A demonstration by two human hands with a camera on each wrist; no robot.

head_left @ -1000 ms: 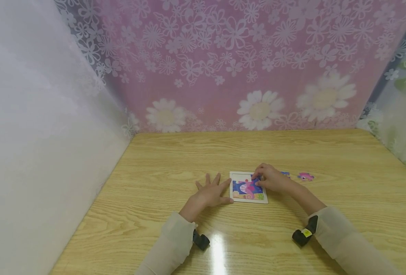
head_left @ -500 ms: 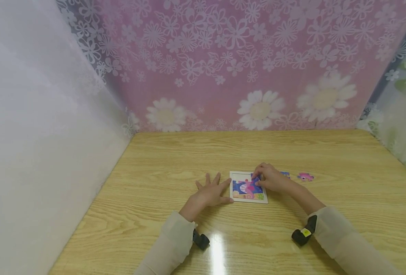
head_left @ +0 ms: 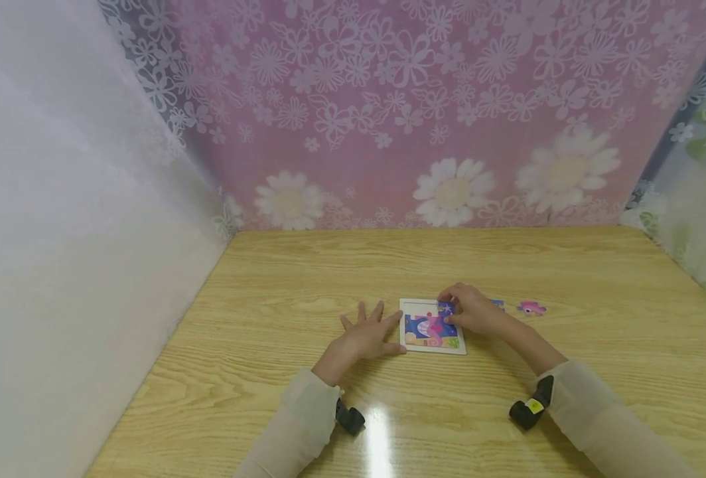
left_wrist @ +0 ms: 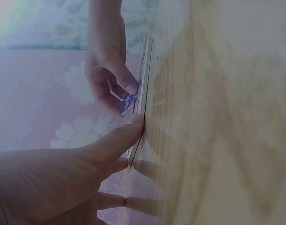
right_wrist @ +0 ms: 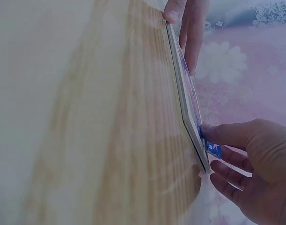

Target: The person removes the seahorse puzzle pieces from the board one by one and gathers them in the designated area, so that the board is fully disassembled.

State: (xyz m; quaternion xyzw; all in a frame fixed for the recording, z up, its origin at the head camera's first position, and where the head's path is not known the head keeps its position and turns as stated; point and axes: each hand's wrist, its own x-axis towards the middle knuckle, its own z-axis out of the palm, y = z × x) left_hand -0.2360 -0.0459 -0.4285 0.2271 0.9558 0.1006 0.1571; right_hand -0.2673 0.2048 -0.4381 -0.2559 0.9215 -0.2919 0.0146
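Note:
A flat jigsaw tray (head_left: 415,308) with a white border lies on the table, partly filled with a pink seahorse picture (head_left: 432,328) on blue. At its upper right corner my right hand (head_left: 474,314) pinches a blue puzzle piece (head_left: 446,308) printed with a starfish. In the right wrist view that puzzle piece (right_wrist: 214,149) tilts up from the tray between thumb and fingers. My left hand (head_left: 365,337) lies with fingers spread at the tray's left side, its thumb and index fingertip against the border. The left wrist view shows that thumb (left_wrist: 119,140) at the tray's edge.
A pink puzzle piece (head_left: 531,309) with an eye lies to the right of the tray. Closer in, a blue puzzle piece (head_left: 497,304) is partly hidden behind the right hand. The wooden table (head_left: 305,265) meets a pink flowered curtain (head_left: 353,146) at the back.
The right hand's fingers have shifted slightly at the tray's corner, and more of the starfish puzzle piece shows now. The left hand has stayed in place.

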